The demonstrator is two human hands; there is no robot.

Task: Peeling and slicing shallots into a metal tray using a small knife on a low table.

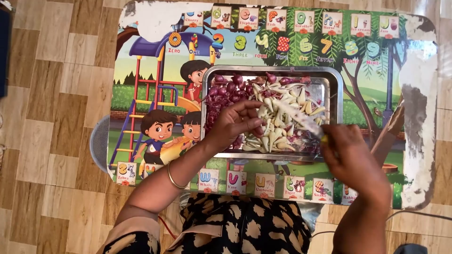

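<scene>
Nearest the camera, low in the frame, a patterned lap sits below the bench, a small one with a bright cartoon-printed top.

Right hand, lower right: fingers curled tight round a knife handle, with the pale blade angled up-left over the steel tray. I'd keep that blade low and pointed away from the other hand, taking short cuts.

Left hand, centre: fingers bent and nearly closed, tips pinching at something small among the pieces. Can't tell exactly what it has.

Further up in the tray, peeled garlic cloves are heaped in the middle and small purple onions crowd the left side.
</scene>
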